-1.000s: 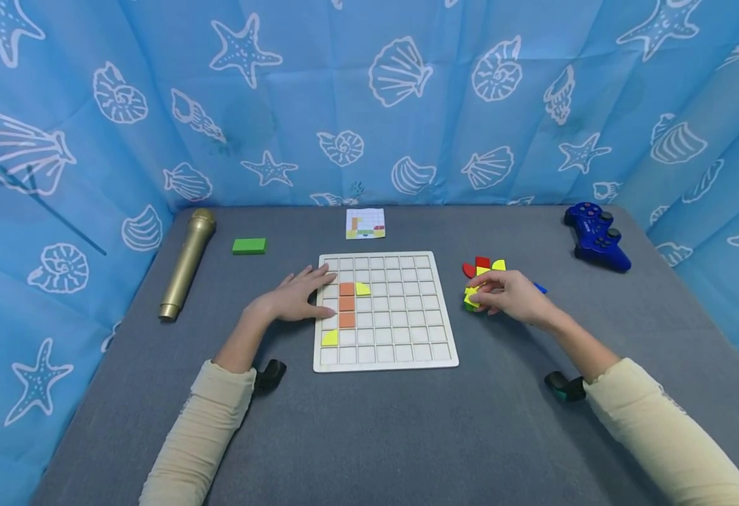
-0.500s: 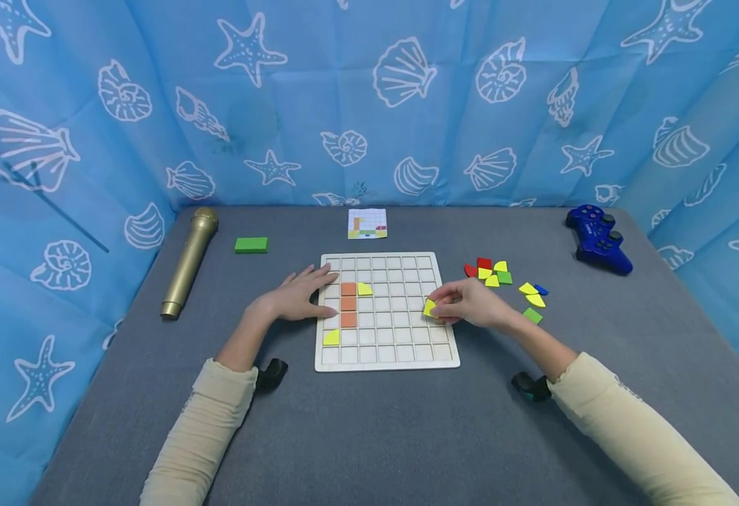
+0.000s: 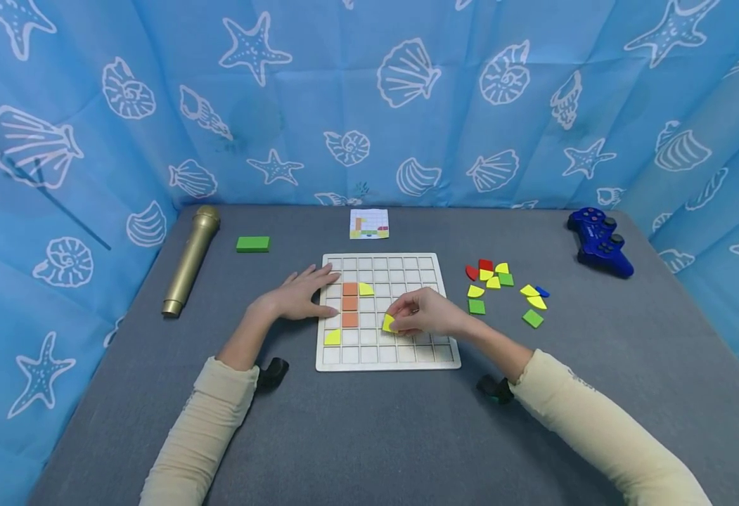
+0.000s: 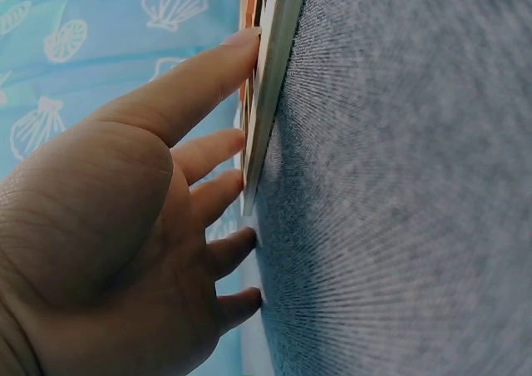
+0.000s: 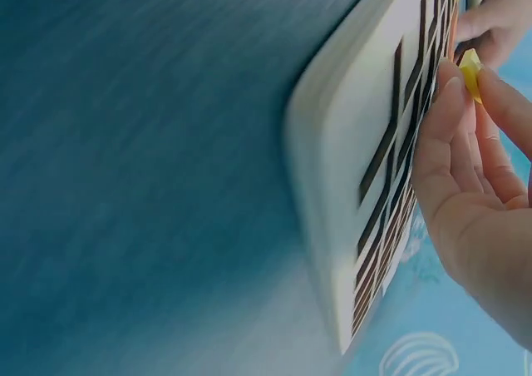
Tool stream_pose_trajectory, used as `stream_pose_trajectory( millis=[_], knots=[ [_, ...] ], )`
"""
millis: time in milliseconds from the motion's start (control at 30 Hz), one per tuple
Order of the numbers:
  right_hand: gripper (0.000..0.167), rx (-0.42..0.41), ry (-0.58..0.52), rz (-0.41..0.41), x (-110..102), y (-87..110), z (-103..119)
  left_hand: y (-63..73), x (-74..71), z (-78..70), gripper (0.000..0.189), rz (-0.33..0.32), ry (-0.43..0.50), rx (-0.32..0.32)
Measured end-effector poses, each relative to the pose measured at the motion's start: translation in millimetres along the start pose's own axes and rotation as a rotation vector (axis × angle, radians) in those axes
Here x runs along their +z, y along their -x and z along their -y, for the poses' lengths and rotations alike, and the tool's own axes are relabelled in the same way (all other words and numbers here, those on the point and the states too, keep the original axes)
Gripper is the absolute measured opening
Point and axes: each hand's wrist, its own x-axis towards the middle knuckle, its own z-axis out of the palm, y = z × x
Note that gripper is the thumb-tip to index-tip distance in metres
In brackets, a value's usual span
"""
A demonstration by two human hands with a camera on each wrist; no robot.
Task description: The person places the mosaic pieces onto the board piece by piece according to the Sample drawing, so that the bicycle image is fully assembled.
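Microphone (image 3: 192, 260) and green block (image 3: 252, 244) are lying left of the grid board (image 3: 387, 366). The left hand (image 3: 296, 295) is spreading relaxed fingers over the board's left edge, touching it, beside three orange tiles (image 3: 350, 303). The right hand (image 3: 428, 313) is pinching a yellow tile (image 3: 387, 323) over the board's near middle. Gray tabletop (image 3: 369, 436) is stretching between the right edge and loose tiles (image 3: 493, 282). Farther right, a blue controller (image 3: 593, 239) is bearing marking too small to read.

card (image 3: 369, 223) at 12 o'clock too sm. to read, R hand (image 3: 425, 311) hiding some board sqs. (image 3: 407, 355), L sleeve (image 3: 198, 429) cut off, 7 o'clock
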Motion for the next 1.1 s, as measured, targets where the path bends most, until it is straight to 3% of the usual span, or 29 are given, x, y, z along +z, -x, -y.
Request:
stream_pose_trajectory(
  millis=[400,1100],
  knots=[
    [0.015,-0.010,0.033,0.044,30,-16.4,22,-1.8,2.1,1.2,0.080,0.001,-0.004,-0.018],
    [0.004,-0.017,0.196,-0.051,55,-28.5,34,-3.4,0.7,0.2,0.079,-0.007,-0.015,-0.030]
  ],
)
